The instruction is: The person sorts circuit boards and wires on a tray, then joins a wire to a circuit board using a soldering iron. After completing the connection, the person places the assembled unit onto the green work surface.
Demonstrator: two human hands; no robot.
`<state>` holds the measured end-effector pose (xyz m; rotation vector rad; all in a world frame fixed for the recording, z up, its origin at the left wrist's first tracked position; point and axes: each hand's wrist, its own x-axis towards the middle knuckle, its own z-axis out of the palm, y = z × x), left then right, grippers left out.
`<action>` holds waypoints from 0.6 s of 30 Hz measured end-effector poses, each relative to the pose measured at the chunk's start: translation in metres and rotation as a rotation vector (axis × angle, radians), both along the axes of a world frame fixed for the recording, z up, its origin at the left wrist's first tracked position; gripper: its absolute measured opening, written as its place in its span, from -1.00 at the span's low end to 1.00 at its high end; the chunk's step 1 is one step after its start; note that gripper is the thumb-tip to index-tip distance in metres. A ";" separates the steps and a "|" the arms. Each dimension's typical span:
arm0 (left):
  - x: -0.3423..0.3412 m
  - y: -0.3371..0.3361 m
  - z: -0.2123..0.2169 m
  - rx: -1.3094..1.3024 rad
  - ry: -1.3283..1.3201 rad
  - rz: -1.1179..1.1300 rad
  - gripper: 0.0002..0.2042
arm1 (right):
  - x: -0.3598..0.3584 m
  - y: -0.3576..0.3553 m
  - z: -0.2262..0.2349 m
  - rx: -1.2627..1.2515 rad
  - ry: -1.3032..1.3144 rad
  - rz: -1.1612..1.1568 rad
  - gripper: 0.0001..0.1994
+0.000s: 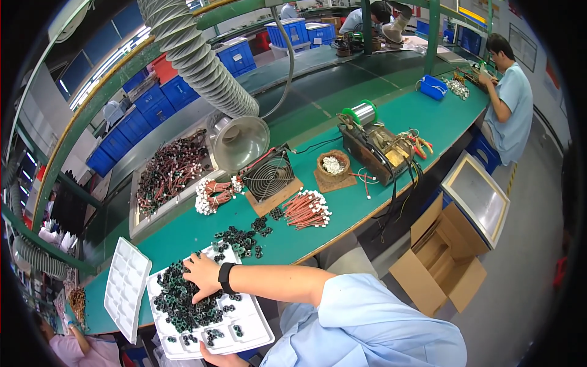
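A white compartmented plastic tray [260,327] lies tilted at the table's near edge, heaped with small black-and-green parts [177,300] whose exact kind I cannot make out. My right hand [203,278], a black band at its wrist, rests palm down on the heap with fingers spread. At the tray's lower edge, my left hand [221,358] grips the rim with the thumb on top; its other fingers are hidden. Several single parts sit in the compartments nearest that hand. More loose black parts [238,240] lie on the green table beyond the tray.
Another white tray [126,287] stands to the left. Beyond are wire bundles [307,209], a black fan [269,177], a fume-duct funnel [241,144], a box of wired leads [171,171] and soldering equipment [376,147]. A cardboard box [440,257] stands at right; co-workers sit nearby.
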<state>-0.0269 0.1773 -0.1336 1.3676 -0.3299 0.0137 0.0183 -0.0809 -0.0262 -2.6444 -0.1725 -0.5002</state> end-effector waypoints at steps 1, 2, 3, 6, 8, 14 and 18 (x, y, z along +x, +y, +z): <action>-0.001 0.001 -0.003 0.000 0.004 0.003 -0.42 | 0.002 -0.002 0.001 -0.004 0.003 0.004 -0.29; -0.006 -0.006 0.006 -0.038 0.036 0.006 -0.43 | 0.002 -0.003 0.000 -0.008 0.007 0.006 -0.28; -0.011 -0.013 0.014 -0.077 0.069 0.009 -0.44 | 0.001 -0.003 -0.001 -0.007 0.012 0.005 -0.28; -0.017 -0.013 0.016 -0.060 0.047 0.015 -0.46 | 0.003 -0.003 -0.003 -0.004 -0.031 -0.011 -0.29; -0.018 -0.013 0.016 0.050 -0.048 0.023 -0.48 | 0.003 -0.001 -0.004 0.025 -0.019 -0.003 -0.30; -0.015 -0.017 0.026 -0.269 0.241 0.010 -0.49 | 0.003 -0.005 -0.001 0.021 -0.057 0.043 -0.44; -0.011 -0.023 0.046 -0.447 0.472 0.031 -0.50 | 0.004 -0.006 0.002 0.097 -0.049 0.063 -0.53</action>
